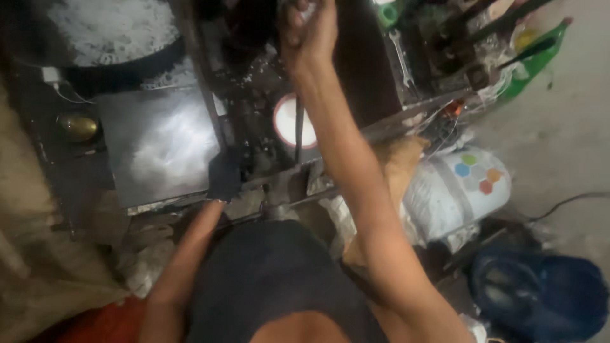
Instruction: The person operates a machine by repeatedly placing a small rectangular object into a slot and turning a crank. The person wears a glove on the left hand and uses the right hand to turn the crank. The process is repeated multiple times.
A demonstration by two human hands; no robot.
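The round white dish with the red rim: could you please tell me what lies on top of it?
A dark narrow bar hangs across the white dish, running down from the raised right hand. The right forearm covers the dish's right edge; anything there is hidden.

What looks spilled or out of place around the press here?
White shavings lie scattered over the dark machine bed below the right hand, which grips a lever at the top edge. A wrench lies loose among clutter at upper right. The left hand is dark and blurred.
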